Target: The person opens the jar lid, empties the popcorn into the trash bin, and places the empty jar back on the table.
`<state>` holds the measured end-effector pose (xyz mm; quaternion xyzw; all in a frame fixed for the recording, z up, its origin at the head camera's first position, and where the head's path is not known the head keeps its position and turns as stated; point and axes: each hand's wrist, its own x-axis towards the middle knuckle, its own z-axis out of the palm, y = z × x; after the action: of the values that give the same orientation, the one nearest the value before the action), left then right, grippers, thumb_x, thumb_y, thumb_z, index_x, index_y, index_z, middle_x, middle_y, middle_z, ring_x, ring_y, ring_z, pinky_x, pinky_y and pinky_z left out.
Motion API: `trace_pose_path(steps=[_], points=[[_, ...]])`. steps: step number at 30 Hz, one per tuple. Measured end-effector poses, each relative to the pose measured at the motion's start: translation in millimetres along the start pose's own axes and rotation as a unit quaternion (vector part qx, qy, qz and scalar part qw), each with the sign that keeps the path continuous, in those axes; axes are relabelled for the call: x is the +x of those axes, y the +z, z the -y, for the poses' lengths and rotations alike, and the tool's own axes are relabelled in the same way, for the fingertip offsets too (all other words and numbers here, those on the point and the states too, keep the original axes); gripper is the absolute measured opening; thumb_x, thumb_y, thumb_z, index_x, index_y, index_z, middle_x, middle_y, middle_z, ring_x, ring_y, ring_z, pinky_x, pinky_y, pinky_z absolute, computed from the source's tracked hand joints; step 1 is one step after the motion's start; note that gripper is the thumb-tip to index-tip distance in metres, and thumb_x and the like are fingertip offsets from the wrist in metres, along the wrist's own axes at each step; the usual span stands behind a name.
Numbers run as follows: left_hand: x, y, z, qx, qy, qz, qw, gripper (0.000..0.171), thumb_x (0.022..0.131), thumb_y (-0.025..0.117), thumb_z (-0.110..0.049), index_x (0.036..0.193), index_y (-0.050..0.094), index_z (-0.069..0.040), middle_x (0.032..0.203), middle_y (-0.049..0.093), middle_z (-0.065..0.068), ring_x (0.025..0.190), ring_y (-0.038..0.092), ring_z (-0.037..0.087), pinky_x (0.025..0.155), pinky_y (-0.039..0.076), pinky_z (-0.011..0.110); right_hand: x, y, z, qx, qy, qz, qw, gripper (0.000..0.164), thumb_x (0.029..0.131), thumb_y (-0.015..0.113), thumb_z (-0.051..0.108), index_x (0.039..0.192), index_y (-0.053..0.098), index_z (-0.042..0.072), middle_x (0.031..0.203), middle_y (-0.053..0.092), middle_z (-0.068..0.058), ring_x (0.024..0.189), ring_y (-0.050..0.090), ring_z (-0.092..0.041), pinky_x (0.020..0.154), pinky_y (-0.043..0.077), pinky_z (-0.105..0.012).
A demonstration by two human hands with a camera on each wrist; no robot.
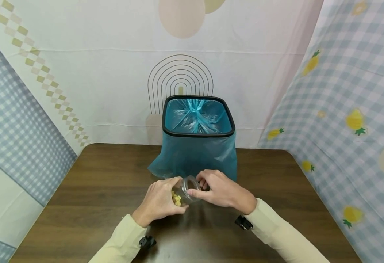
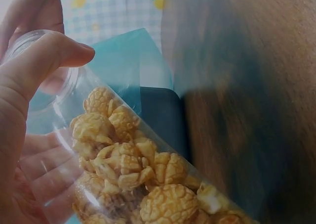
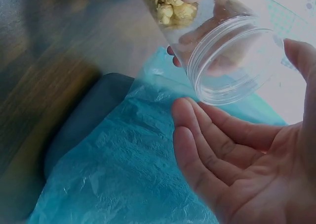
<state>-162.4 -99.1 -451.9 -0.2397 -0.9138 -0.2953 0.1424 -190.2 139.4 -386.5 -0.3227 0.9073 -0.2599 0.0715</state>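
The left hand [image 1: 160, 197] curls round a tilted clear jar [image 1: 184, 194], popcorn [image 2: 126, 157] at its palm end, the long axis running toward the right hand [image 1: 223, 190], which lies nearer the mouth, thumb and fingers loosely parted, gripping nothing, though light rim contact is hard to tell.

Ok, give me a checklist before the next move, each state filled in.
1. Left hand gripping the jar: ok.
2. Jar uncovered: ok, its mouth is open.
3. Jar upright: not ok, it is tilted, mouth towards the right hand.
4. Popcorn inside the jar: ok.
5. Right hand clear of the jar's mouth: cannot tell whether they touch.
6. Blue liner hanging inside and outside the black rim: ok.
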Motion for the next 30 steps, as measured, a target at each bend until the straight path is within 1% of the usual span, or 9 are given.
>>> trace_pose_path(steps=[4,6,11,15,17,19,21,26,30], points=[[-0.3,0.8,-0.2,0.003,0.007,-0.003,1.0000,0.074,0.061,0.099,-0.042,0.123,0.071,-0.011,0.101,0.076,-0.004,0.083,0.069,0.009,0.075,0.061,0.029,0.3,-2.2,-1.8,0.015,-0.019,0.005,1.000,0.056,0.093,0.074,0.059,0.120,0.070,0.010,0.106,0.070,0.003,0.097,0.069,-0.014,0.088,0.062,-0.035],[-0.2,0.8,-0.3,0.005,0.011,-0.006,0.9999,0.074,0.061,0.099,-0.042,0.122,0.071,-0.012,0.100,0.076,-0.005,0.083,0.070,0.008,0.075,0.061,0.030,0.2,-4.8,-2.5,0.023,-0.034,0.009,0.999,0.056,0.091,0.077,0.054,0.124,0.069,0.010,0.111,0.070,0.002,0.101,0.070,-0.015,0.092,0.063,-0.038],[0.9,0.2,-0.5,0.004,0.017,-0.012,0.9998,0.074,0.061,0.099,-0.043,0.123,0.071,-0.011,0.100,0.076,-0.005,0.084,0.070,0.008,0.076,0.062,0.029,-1.0,-10.6,-5.2,0.012,-0.098,0.001,0.995,0.059,0.086,0.085,0.040,0.132,0.063,0.011,0.120,0.067,0.001,0.109,0.067,-0.014,0.098,0.061,-0.038],[0.2,-0.9,-0.2,-0.002,0.018,-0.016,0.9997,0.073,0.061,0.098,-0.043,0.122,0.072,-0.012,0.100,0.076,-0.006,0.084,0.070,0.008,0.076,0.061,0.029,-3.1,-14.4,-6.9,-0.007,-0.150,-0.014,0.989,0.065,0.083,0.088,0.035,0.136,0.060,0.011,0.126,0.064,0.000,0.113,0.064,-0.013,0.100,0.060,-0.040],[-0.7,-2.2,1.2,-0.002,0.016,-0.018,0.9997,0.072,0.060,0.098,-0.043,0.120,0.072,-0.013,0.099,0.076,-0.006,0.083,0.070,0.008,0.075,0.061,0.029,-4.1,-17.2,-7.1,-0.011,-0.163,-0.018,0.986,0.067,0.082,0.089,0.034,0.137,0.060,0.010,0.129,0.063,-0.001,0.115,0.064,-0.014,0.101,0.060,-0.040],[-1.9,-3.8,2.9,-0.001,0.013,-0.021,0.9997,0.071,0.060,0.098,-0.043,0.119,0.072,-0.014,0.099,0.076,-0.007,0.083,0.070,0.008,0.075,0.060,0.029,-5.6,-20.4,-7.4,-0.016,-0.165,-0.022,0.986,0.067,0.082,0.089,0.034,0.138,0.061,0.010,0.132,0.062,-0.002,0.117,0.064,-0.015,0.102,0.060,-0.040],[-3.2,-6.1,5.1,0.000,0.009,-0.023,0.9997,0.070,0.060,0.098,-0.043,0.118,0.072,-0.015,0.098,0.075,-0.007,0.083,0.071,0.010,0.074,0.060,0.029,-7.8,-23.6,-9.0,-0.024,-0.158,-0.022,0.987,0.067,0.082,0.089,0.036,0.138,0.062,0.010,0.133,0.062,-0.002,0.118,0.063,-0.016,0.102,0.059,-0.040],[-7.1,-15.4,11.2,0.014,0.005,-0.033,0.9994,0.066,0.058,0.097,-0.044,0.113,0.071,-0.018,0.095,0.074,-0.009,0.080,0.069,0.010,0.070,0.057,0.028,-16.0,-27.1,-20.2,-0.054,-0.121,-0.012,0.991,0.067,0.082,0.088,0.037,0.138,0.064,0.010,0.132,0.062,-0.003,0.115,0.061,-0.016,0.098,0.059,-0.038],[-9.9,-24.6,16.0,0.025,0.000,-0.041,0.9989,0.065,0.057,0.096,-0.043,0.112,0.071,-0.019,0.093,0.073,-0.008,0.077,0.067,0.008,0.067,0.055,0.026,-23.6,-23.2,-35.1,-0.074,-0.092,0.001,0.993,0.066,0.082,0.088,0.039,0.136,0.065,0.009,0.128,0.062,-0.004,0.109,0.061,-0.015,0.095,0.058,-0.036]])
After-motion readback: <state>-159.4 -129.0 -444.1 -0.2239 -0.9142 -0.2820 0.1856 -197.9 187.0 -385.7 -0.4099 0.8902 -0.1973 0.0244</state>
